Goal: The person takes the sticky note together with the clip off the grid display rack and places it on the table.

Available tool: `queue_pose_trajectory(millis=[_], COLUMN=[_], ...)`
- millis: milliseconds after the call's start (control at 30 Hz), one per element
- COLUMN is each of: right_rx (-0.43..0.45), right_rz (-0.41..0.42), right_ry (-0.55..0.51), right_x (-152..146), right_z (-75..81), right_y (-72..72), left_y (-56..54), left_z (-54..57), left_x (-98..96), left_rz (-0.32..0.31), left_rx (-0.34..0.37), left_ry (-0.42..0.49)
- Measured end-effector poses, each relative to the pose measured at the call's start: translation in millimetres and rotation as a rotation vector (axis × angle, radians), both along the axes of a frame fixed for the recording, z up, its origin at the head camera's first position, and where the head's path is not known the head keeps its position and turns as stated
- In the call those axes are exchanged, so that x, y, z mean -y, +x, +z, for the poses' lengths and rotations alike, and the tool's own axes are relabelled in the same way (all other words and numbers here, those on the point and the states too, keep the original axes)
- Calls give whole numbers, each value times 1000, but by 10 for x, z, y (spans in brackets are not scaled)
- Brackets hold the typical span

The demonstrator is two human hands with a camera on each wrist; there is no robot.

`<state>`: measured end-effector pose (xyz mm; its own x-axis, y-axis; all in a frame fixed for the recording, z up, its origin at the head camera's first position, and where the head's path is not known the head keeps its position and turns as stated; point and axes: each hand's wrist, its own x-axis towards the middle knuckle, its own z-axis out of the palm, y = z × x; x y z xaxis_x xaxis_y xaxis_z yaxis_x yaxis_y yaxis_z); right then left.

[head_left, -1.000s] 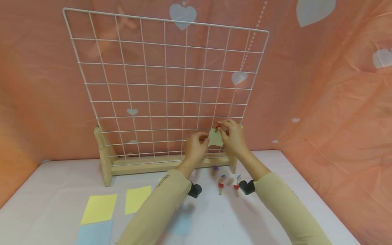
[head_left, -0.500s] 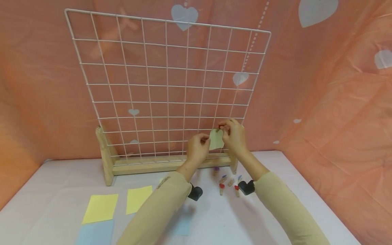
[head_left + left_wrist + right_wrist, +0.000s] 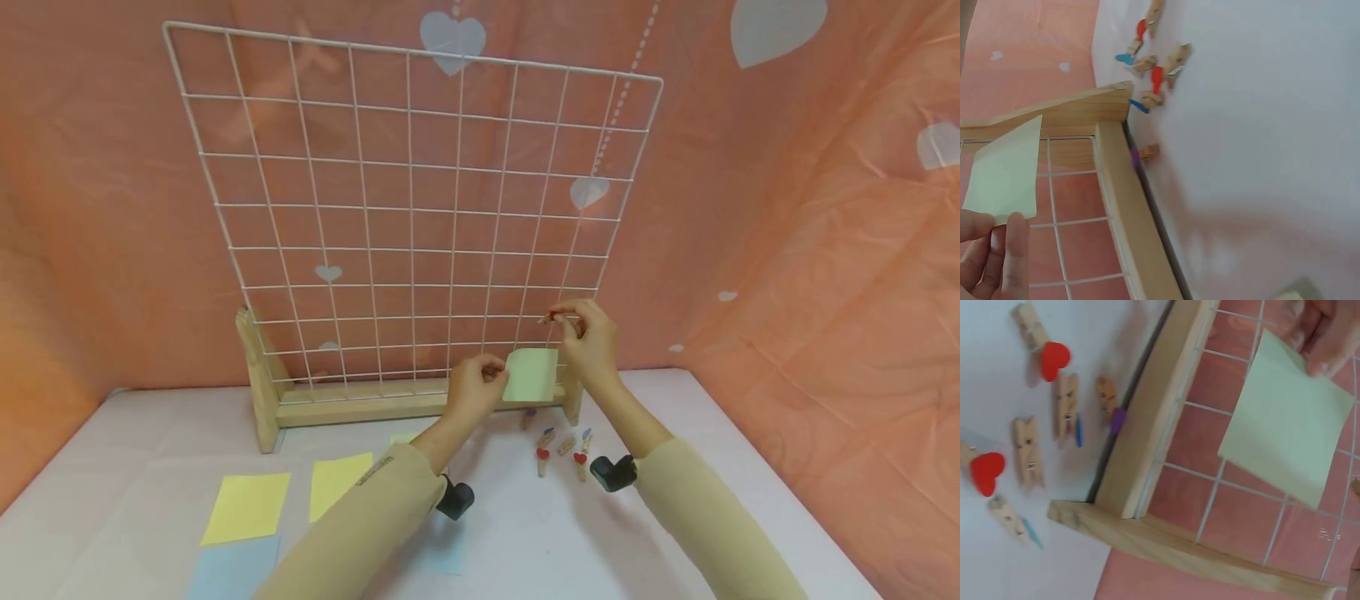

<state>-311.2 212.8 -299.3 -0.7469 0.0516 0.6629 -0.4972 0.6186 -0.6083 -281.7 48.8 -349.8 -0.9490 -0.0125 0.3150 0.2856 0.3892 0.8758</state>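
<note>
My left hand (image 3: 476, 388) pinches a pale green sticky note (image 3: 531, 375) by its left edge, in front of the lower right of a white wire grid (image 3: 411, 208). In the right wrist view the whole green square shows, slightly tilted, with the left fingertips at one edge. Up and to the right of the note, my right hand (image 3: 590, 343) pinches a small wooden clothespin (image 3: 547, 318) with a red decoration, close to the grid wires. The note and the clothespin are apart.
A wooden base (image 3: 360, 410) holds the grid upright. Several decorated clothespins (image 3: 542, 461) lie on the white table (image 3: 525, 533) by its right foot. Yellow notes (image 3: 246, 508) and blue notes (image 3: 234, 570) lie at the front left. Pink cloth (image 3: 825, 350) surrounds the table.
The left hand has lowered the green note, away from the clothespin. The right hand has shifted slightly right, still holding the clothespin near the grid.
</note>
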Motion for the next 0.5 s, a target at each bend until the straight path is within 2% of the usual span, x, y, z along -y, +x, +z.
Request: queue_pose_trajectory(millis=[200,367,500], right_rx=[27,97,165], right_rz=[36,52,109], right_ry=[-53,-92,-152], right_x=[-74,-125,-171], right_z=[-83,-143,-205], right_y=[65,108,145], left_y=[72,112,180], left_z=[-77,-156,-214], left_x=[127,210,271], left_rz=[-67,-93,-108], left_rx=[68,134,184], left_ry=[63,105,96])
